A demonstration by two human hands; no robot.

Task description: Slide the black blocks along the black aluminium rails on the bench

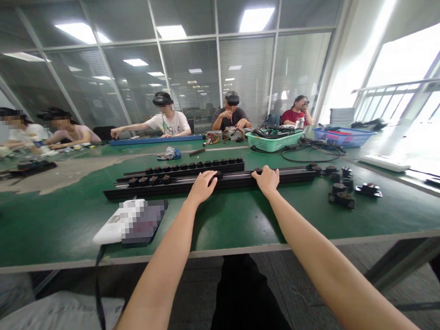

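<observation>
My left hand (202, 187) curls over a black slider block (216, 175) on a long black aluminium extrusion rail (281, 177). My right hand (266, 179) grips a second black slider block (258, 171) farther along that rail. Behind it lies a parallel black rail (190, 170) carrying several small black blocks in a row. More black blocks sit at the near rail's left end. To the right of my right hand lie loose black carriage parts (340, 195). The fingers hide most of both held blocks.
A white device with a blurred dark panel (131, 221) lies left of my hands on the green workbench (231, 224). Cables fill a green basket (274, 141), and a blue basket (344, 137) stands farther right. Several co-workers (167, 119) sit across the bench.
</observation>
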